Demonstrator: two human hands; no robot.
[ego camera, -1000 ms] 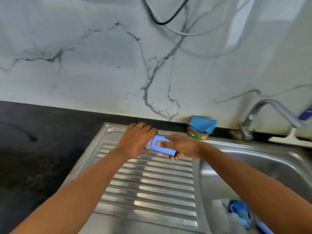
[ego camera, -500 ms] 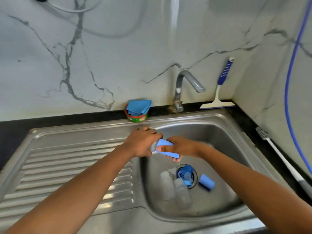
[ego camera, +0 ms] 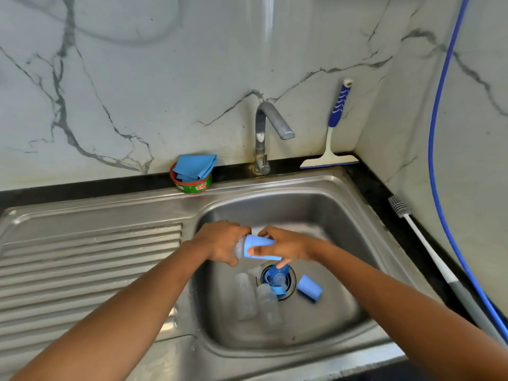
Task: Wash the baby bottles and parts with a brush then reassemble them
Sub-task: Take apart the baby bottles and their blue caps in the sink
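Note:
Over the steel sink basin [ego camera: 338,215], my left hand [ego camera: 220,242] grips the clear body of a baby bottle [ego camera: 239,247] held sideways. My right hand [ego camera: 286,247] grips that bottle's light blue cap [ego camera: 258,247]. On the basin floor lie two clear bottles [ego camera: 244,295] side by side, a loose blue cap [ego camera: 309,291] and blue bottle parts [ego camera: 277,279] over the drain. A long white bottle brush [ego camera: 428,251] lies on the black counter to the right of the sink.
A ribbed steel drainboard [ego camera: 90,257] extends left of the basin. The tap [ego camera: 264,133] stands at the back, with a soap tub [ego camera: 192,182] holding a blue cloth to its left. A squeegee [ego camera: 334,133] leans on the wall; a blue hose [ego camera: 437,133] hangs at right.
Both hands carried the capped bottle from over the drainboard to above the basin. The view swung right, bringing the tap, brush and the parts in the basin into sight.

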